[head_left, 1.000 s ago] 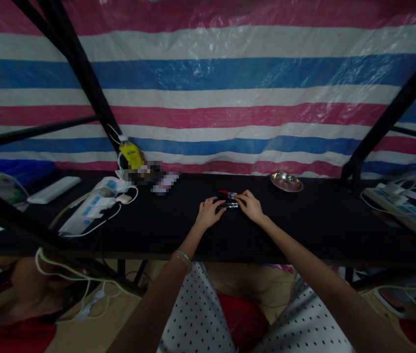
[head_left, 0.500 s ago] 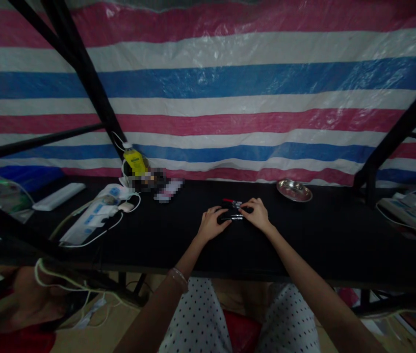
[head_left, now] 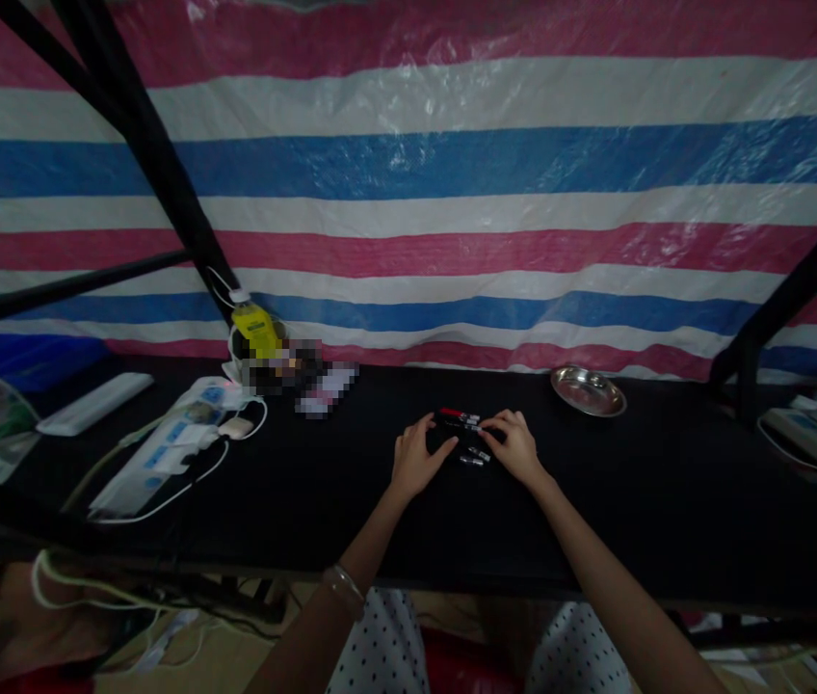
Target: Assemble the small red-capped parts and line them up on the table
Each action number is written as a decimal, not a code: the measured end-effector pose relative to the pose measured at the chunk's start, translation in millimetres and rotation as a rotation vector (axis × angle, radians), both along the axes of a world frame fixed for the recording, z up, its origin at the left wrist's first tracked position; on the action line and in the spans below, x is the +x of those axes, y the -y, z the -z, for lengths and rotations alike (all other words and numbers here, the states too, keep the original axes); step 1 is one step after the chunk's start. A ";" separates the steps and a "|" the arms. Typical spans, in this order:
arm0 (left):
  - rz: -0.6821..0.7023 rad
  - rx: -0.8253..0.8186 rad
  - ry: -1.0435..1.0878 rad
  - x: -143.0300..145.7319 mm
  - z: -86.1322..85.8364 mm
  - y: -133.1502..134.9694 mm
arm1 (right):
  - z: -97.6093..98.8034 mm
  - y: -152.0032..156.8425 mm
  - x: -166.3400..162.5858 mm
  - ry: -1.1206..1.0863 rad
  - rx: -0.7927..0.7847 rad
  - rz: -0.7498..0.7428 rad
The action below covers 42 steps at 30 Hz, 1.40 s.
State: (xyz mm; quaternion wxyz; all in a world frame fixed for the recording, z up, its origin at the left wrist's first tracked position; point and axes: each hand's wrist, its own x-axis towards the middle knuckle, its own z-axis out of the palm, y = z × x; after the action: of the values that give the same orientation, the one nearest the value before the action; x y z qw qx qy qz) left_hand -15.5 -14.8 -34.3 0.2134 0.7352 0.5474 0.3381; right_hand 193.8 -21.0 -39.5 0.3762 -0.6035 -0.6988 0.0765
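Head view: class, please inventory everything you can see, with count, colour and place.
Red pen: one, red, between the hands
Dark pens: several, count unclear, black and silvery, same place
Dish: one, silvery, table's far side, right
Bottle: one, yellow, far left
Blurred items: count unclear, mixed, beside bottle
Power strips: two, whitish, left and right
Bar: one, white, left
Blue object: one, far left
Cables: several, pale, mostly left
Table: one, black, centre
Striped sheet: one, red-white-blue, behind
Frame posts: several, black, both sides
Bracelet: one, clear-looking, left wrist
Trousers: one pair, dotted white, below
Left hand, right hand: one each, bare, at the pens
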 end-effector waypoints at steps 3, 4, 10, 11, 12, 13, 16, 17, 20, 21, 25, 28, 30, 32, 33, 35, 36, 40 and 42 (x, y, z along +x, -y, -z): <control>-0.006 -0.018 0.031 -0.5 -1.1 1.8 | -1.3 2.0 -0.4 -0.150 0.034 -0.036; -0.009 -0.025 0.047 -0.8 -1.5 1.8 | -2.1 2.6 -0.8 -0.219 0.033 -0.052; -0.047 -0.080 0.117 -2.3 -7.1 2.2 | -7.3 1.3 -6.6 -0.756 -0.115 -0.003; -0.049 -0.081 0.122 -2.5 -7.9 2.6 | -8.0 0.6 -7.8 -0.847 -0.142 0.005; -0.051 -0.080 0.125 -2.6 -8.5 3.0 | -8.6 -0.1 -8.8 -0.931 -0.168 0.010; -0.051 -0.079 0.127 -2.8 -8.9 3.3 | -9.2 -0.7 -9.4 -1.003 -0.193 0.010; -0.053 -0.078 0.130 -3.3 -8.8 3.8 | -10.7 -1.8 -7.5 -1.149 -0.241 -0.031; -0.053 -0.080 0.133 -3.5 -8.7 3.9 | -11.2 -1.9 -5.4 -1.197 -0.249 -0.047; -0.052 -0.090 0.140 -4.2 -9.3 4.2 | -13.0 -1.8 4.5 -1.376 -0.341 -0.051; -0.049 -0.094 0.141 -4.4 -9.8 4.2 | -13.4 -1.7 8.4 -1.439 -0.382 -0.038; -0.042 -0.106 0.145 -4.7 -12.1 4.1 | -12.6 -1.9 22.8 -1.615 -0.444 -0.035; -0.038 -0.103 0.148 -4.4 -13.3 3.9 | -9.7 -2.3 30.7 -1.680 -0.434 -0.086; -0.032 -0.096 0.150 -4.1 -13.9 4.2 | -7.5 -2.2 34.6 -1.686 -0.425 -0.099; -0.030 -0.088 0.155 -4.1 -14.4 4.9 | -5.8 -1.8 36.8 -1.667 -0.421 -0.099; -0.030 -0.085 0.157 -4.1 -14.6 5.2 | -5.3 -1.5 37.2 -1.656 -0.422 -0.096; -0.029 -0.077 0.162 -4.2 -14.7 5.6 | -4.9 -1.1 36.2 -1.640 -0.435 -0.087; -0.029 -0.073 0.167 -4.3 -14.6 5.6 | -5.0 -1.1 35.1 -1.631 -0.447 -0.085; -0.026 -0.070 0.199 -4.3 -13.0 4.6 | -5.2 -2.9 29.1 -1.578 -0.472 -0.072; -0.024 -0.070 0.216 -4.2 -11.7 4.0 | -5.5 -4.9 26.9 -1.539 -0.460 -0.053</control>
State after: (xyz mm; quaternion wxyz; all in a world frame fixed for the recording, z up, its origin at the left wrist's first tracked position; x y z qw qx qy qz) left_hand -19.7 -18.8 -22.6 0.2929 0.6798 0.5414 0.3986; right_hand 220.7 -16.0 -34.0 0.6168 -0.4271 -0.2241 0.6220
